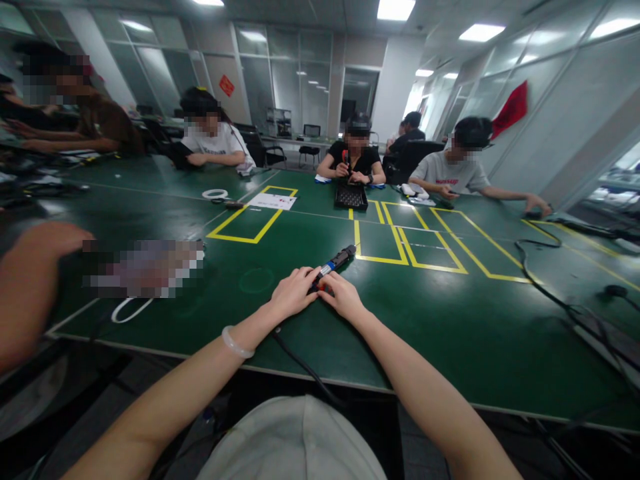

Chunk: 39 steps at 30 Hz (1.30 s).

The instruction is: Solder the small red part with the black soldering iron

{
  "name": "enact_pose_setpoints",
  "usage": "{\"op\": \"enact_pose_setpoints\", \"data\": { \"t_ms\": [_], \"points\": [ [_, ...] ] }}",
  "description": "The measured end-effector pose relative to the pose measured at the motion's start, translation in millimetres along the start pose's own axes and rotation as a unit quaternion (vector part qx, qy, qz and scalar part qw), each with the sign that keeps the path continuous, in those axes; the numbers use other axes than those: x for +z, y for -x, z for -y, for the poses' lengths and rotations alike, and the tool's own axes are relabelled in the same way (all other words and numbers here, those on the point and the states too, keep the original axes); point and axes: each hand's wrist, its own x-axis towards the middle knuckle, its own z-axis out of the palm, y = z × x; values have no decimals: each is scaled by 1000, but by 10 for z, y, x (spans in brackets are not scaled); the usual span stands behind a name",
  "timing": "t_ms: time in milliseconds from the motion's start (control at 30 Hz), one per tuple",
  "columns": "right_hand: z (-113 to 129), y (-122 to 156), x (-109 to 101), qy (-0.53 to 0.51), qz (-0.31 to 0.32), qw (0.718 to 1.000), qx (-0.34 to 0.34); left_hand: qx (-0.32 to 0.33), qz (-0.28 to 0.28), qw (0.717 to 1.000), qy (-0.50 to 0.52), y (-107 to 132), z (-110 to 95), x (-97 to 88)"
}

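Observation:
A black electric screwdriver [340, 259] with a blue-and-white label lies low over the green table, its thin bit pointing away to the right. My left hand [295, 291], bracelet on its wrist, closes over the rear part of the tool. From the other side, the fingers of my right hand [341, 293] are curled on the same handle, close to the left fingertips. A bit of red shows between the hands. The handle's rear end is hidden under my fingers. A black cord [305, 370] runs from near my left wrist over the table's front edge.
Yellow tape outlines [383, 260] mark the green table [310, 230]. Opposite, a person works over a black tray [351, 197]. A paper sheet [273, 201] lies beyond my hands. At left are another person's arm [35, 280] and a white cable loop [131, 310]; black cables [550, 293] trail at right.

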Motion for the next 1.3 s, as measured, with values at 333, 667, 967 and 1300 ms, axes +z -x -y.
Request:
{"op": "enact_pose_setpoints", "data": {
  "t_ms": [333,667,967,1300],
  "points": [
    [-20,5,-15,-19,-4,1000,-1,2,6,1000,8,-2,-1,-6],
    [-30,3,-20,-50,-15,999,-14,-38,14,999,-4,-38,-106,-33],
    [-85,2,-54,-52,-37,998,18,-34,46,997,43,-118,45,-31],
    [-116,9,-108,-57,-39,997,43,-23,61,995,74,-235,513,-15]
  ]
}}
